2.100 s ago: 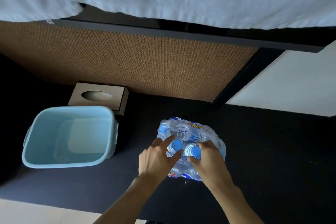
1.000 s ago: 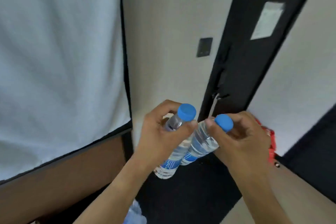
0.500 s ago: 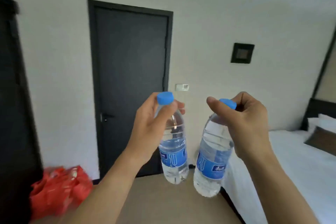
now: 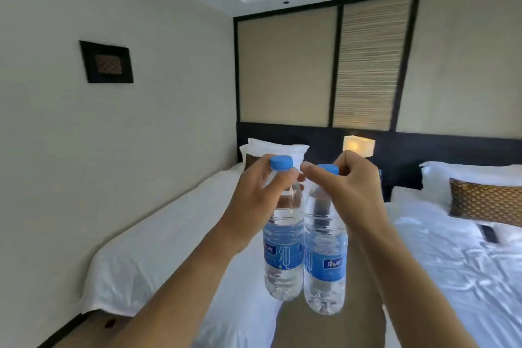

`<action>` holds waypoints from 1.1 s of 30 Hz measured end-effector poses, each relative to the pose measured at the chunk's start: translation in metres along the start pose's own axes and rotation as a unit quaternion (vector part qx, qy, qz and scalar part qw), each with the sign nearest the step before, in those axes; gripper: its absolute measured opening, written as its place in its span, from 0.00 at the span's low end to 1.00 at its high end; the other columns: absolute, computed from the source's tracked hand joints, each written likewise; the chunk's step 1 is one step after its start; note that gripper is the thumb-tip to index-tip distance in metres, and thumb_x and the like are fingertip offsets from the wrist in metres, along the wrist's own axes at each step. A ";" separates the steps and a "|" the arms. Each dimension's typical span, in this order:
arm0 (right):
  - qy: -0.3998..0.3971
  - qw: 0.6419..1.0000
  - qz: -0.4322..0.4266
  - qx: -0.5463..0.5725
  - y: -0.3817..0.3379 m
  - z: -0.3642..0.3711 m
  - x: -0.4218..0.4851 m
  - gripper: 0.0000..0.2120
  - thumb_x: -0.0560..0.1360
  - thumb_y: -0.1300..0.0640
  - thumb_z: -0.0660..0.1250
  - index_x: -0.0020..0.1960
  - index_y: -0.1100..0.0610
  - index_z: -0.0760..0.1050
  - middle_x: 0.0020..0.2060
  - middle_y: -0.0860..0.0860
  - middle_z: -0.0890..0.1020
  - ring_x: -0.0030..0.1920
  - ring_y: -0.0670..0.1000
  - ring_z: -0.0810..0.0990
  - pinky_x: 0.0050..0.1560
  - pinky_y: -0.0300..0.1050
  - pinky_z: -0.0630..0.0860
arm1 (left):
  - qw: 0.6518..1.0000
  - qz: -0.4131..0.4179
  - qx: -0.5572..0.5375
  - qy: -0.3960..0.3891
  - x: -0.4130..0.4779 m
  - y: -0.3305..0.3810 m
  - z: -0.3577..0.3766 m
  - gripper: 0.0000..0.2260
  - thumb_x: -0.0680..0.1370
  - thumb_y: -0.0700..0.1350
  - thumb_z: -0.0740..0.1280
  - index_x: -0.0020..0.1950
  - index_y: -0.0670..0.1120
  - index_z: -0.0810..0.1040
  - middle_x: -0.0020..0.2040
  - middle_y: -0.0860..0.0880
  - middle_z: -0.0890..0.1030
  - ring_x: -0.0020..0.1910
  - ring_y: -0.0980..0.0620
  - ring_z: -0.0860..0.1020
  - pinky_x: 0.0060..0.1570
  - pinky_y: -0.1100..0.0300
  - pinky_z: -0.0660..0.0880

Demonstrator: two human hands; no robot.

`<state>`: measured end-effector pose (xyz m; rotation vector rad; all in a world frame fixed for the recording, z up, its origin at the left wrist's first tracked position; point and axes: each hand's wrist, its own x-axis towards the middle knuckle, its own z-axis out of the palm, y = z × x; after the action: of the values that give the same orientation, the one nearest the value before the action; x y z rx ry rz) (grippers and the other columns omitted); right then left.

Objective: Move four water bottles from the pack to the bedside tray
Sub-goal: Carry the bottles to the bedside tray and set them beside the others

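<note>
Two clear water bottles with blue caps and blue labels hang upright side by side in front of me, nearly touching. My left hand (image 4: 255,198) grips the left water bottle (image 4: 284,254) by its neck just under the cap. My right hand (image 4: 348,192) holds the right water bottle (image 4: 324,265) the same way, from the right side. Both bottles are in the air above the gap between two beds. The bottle pack and the bedside tray are out of view.
A white bed (image 4: 175,237) runs along the left wall and a second white bed (image 4: 463,257) lies on the right, with a dark phone-like object (image 4: 490,233) on it. A lit lamp (image 4: 358,145) stands at the headboard between them. Tan floor (image 4: 327,328) runs up the aisle.
I have turned from the door wall to face the beds and headboard. The two bottles, held by their necks as before, have come closer together.
</note>
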<state>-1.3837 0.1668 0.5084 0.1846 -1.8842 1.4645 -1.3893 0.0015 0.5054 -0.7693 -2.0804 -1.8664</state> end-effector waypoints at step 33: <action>0.253 0.952 0.093 -0.144 0.612 -0.116 0.777 0.25 0.61 0.42 0.78 0.39 0.58 0.68 0.30 0.52 0.69 0.31 0.51 0.68 0.33 0.49 0.72 | 0.944 0.009 -0.149 -0.295 0.884 -0.452 0.415 0.16 0.82 0.56 0.65 0.60 0.45 0.78 0.46 0.44 0.84 0.47 0.49 0.87 0.54 0.55 0.83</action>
<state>-2.2116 0.7203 0.5187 -0.4784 -1.6857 1.1872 -2.2962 0.5811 0.5087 -1.5830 -2.0924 -2.1630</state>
